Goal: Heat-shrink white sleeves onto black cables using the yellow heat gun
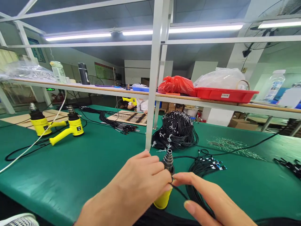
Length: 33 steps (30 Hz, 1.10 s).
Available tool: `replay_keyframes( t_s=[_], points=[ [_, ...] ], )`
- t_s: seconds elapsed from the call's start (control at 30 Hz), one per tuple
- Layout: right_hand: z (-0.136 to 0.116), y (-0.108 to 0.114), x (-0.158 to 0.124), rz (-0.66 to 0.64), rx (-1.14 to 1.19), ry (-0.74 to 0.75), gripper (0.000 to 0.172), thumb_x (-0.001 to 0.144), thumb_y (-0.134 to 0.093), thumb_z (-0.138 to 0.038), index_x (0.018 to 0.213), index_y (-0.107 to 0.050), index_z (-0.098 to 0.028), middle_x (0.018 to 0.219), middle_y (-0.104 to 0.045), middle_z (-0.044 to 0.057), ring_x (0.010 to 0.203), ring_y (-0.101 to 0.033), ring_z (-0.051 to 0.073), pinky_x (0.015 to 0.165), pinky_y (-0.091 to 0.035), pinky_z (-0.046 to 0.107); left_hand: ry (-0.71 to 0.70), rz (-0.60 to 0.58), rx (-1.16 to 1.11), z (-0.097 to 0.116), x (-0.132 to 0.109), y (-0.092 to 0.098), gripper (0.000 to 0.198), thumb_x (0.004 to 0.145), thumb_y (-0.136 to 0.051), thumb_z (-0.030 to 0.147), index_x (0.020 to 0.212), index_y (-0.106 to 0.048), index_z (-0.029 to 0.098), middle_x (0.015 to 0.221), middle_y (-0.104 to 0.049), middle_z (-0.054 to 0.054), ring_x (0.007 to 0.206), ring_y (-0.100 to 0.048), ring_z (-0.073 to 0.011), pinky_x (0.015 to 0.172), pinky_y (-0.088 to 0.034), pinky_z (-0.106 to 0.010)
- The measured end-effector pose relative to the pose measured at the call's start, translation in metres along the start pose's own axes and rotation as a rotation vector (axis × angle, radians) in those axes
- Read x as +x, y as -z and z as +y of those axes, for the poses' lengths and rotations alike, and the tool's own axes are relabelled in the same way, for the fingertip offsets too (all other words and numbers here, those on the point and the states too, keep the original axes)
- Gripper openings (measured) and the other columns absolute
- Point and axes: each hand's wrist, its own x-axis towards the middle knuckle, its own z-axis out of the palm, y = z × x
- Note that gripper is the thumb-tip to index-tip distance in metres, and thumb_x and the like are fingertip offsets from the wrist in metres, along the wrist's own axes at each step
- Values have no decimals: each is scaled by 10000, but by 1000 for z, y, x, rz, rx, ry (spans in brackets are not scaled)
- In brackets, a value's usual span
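Note:
My left hand and my right hand meet low in the middle, fingertips pinched together on a thin black cable. The pinch sits right beside the metal nozzle of an upright yellow heat gun, whose yellow body shows below my left fingers. A loose bunch of black cables with blue-and-white ends lies just beyond my right hand. A large coil of black cables is heaped behind the heat gun on the green table.
Two more yellow heat guns stand at the left with cords trailing. A white post rises mid-table under a shelf holding a red tray, red bag and bottles. Cut ties lie right.

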Motion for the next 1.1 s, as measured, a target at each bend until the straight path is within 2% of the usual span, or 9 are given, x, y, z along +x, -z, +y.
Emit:
replay_keyframes(
  t_s=[0.07, 0.1, 0.23, 0.43, 0.53, 0.6, 0.77, 0.93, 1.1],
  points=[
    [-7, -1, 9, -29, -11, 15, 146, 914, -487, -359, 923, -592, -258, 830, -683, 5, 711, -624, 157, 665, -529, 225, -19, 27, 11, 2, 10, 0, 220, 989, -457, 256, 817, -594, 242, 803, -625, 37, 748, -557, -154, 922, -370, -331],
    [-8, 0, 13, -25, -16, 14, 161, 941, -441, -345, 873, -552, -250, 778, -647, -9, 662, -583, 141, 627, -504, 214, -17, 42, 3, 1, 13, 0, 225, 998, -432, 258, 852, -603, 244, 820, -630, 30, 769, -561, -159, 933, -365, -338],
    [-1, 9, 25, 58, -38, -38, 233, 987, -383, -352, 802, -457, -231, 738, -530, -32, 659, -469, 126, 610, -409, 215, 35, 112, -9, -7, 19, -3, 242, 1014, -374, 262, 954, -608, 246, 868, -639, 18, 836, -571, -174, 910, -371, -344],
    [10, 15, 47, 51, 57, -77, 286, 976, -422, -344, 724, -379, -216, 656, -367, -63, 600, -303, 112, 520, -271, 229, 237, 149, -36, -24, 28, -12, 290, 966, -482, 374, 742, -545, 201, 740, -576, 23, 701, -503, -160, 710, -365, -308],
    [16, 14, 59, 91, 40, -62, 305, 949, -465, -333, 693, -351, -215, 652, -352, -64, 604, -291, 110, 516, -259, 230, 373, 164, -128, -31, 32, -19, 364, 927, -528, 442, 666, -490, 191, 683, -519, 34, 659, -451, -149, 630, -324, -283],
    [22, 12, 64, 108, 19, -61, 309, 933, -485, -335, 684, -347, -215, 646, -348, -66, 600, -291, 108, 515, -261, 230, 425, 171, -237, -35, 34, -23, 388, 947, -476, 452, 660, -467, 191, 669, -497, 39, 644, -433, -140, 606, -307, -271],
    [35, 9, 72, 139, -44, -95, 313, 897, -522, -363, 674, -356, -219, 626, -370, -69, 577, -319, 106, 506, -254, 243, 438, 198, -441, -44, 36, -34, 428, 994, -341, 431, 647, -420, 192, 627, -451, 52, 606, -397, -124, 576, -276, -263],
    [40, 6, 78, 156, -66, -115, 333, 885, -523, -387, 656, -345, -223, 598, -373, -72, 551, -317, 106, 498, -251, 249, 460, 231, -490, -54, 39, -43, 432, 979, -374, 460, 647, -435, 191, 608, -414, 59, 598, -358, -121, 553, -255, -256],
    [43, 5, 81, 170, -77, -115, 315, 873, -529, -384, 658, -367, -222, 595, -388, -70, 549, -322, 106, 499, -251, 245, 472, 260, -504, -56, 40, -46, 415, 957, -436, 475, 660, -478, 188, 618, -458, 61, 607, -378, -120, 567, -272, -250]
  ],
)
